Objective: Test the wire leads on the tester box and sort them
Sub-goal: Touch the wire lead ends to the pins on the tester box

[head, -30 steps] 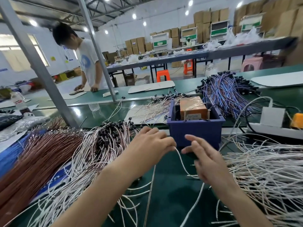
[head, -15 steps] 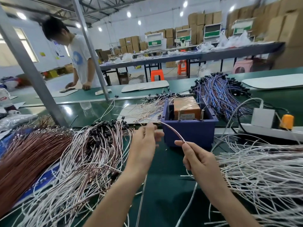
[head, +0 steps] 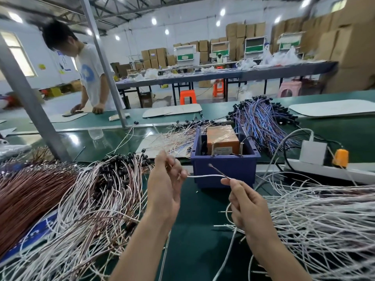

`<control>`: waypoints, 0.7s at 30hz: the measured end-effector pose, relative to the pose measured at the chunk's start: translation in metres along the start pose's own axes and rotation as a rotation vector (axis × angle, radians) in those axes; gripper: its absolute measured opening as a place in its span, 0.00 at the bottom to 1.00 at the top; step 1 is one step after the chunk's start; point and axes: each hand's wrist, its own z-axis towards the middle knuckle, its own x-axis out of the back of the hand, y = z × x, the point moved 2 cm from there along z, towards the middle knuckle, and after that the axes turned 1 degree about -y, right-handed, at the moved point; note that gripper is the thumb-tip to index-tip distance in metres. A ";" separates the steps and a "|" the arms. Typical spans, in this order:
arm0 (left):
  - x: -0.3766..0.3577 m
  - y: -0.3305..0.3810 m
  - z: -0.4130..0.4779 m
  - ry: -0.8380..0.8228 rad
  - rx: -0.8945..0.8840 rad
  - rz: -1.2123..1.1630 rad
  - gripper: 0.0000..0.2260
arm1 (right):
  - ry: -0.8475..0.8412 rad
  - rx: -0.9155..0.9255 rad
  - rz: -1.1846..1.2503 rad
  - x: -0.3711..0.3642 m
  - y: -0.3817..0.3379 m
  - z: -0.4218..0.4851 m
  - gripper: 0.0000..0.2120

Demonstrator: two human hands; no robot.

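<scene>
One wire lead, pinched between left hand and right hand, is not yet applied to the tester box; the heap at the desk's right edge is judged pending.

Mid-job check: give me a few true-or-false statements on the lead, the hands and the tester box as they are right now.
1. The orange tester box sits inside the blue bin. True.
2. The left hand and the right hand hold one white lead between them. True.
3. The lead's bare end touches the tester box. False: it points up in the air in front of the bin.
4. The plain white pile lies left of the bin. False: that pile lies to its right.
</scene>
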 end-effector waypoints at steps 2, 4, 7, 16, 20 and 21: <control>-0.002 -0.014 -0.007 -0.016 -0.027 0.084 0.18 | 0.053 -0.019 0.088 0.004 0.001 0.004 0.14; -0.002 -0.031 -0.013 -0.012 -0.028 0.175 0.18 | 0.104 -0.023 0.124 0.008 0.002 0.006 0.12; 0.000 -0.054 -0.018 0.057 0.017 0.228 0.20 | 0.180 0.008 0.034 0.011 0.003 0.006 0.13; -0.001 -0.079 -0.021 0.026 -0.013 0.447 0.16 | 0.354 0.102 -0.152 0.010 0.009 0.006 0.13; -0.002 -0.082 -0.020 0.028 -0.008 0.468 0.16 | 0.397 0.134 -0.193 0.009 0.012 0.008 0.13; -0.002 -0.082 -0.020 0.030 -0.009 0.474 0.16 | 0.403 0.139 -0.195 0.009 0.012 0.008 0.13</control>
